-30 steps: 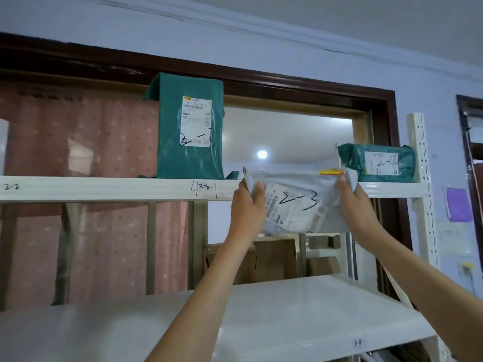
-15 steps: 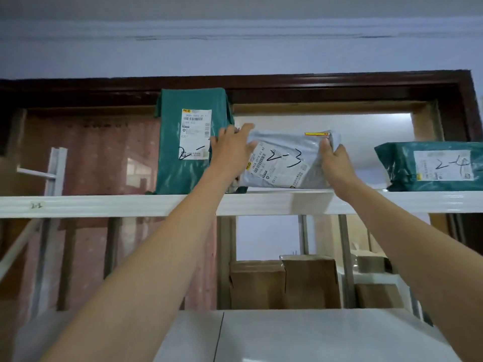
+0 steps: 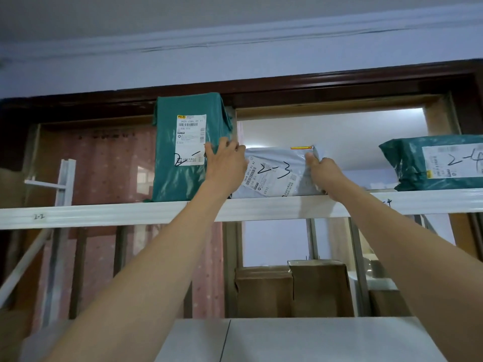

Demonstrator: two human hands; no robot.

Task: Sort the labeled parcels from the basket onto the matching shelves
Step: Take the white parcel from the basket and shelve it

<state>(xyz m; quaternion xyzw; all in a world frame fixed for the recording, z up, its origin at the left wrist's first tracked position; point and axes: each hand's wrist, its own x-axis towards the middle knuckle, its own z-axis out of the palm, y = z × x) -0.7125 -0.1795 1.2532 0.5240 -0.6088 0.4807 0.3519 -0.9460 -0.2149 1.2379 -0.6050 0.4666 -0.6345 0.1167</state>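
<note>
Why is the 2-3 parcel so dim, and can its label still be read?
Head view: bright opening behind backlights the grey parcel, yet its handwritten 2-3 reads clearly; wide-angle lens bows the top shelf edge; glare streaks the right green parcel.

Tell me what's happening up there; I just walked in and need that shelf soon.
A person is setting a grey parcel marked 2-3 on the top shelf. The left hand and right hand each hold one end. It sits between a tall green parcel and a green parcel marked 2-4.
</note>
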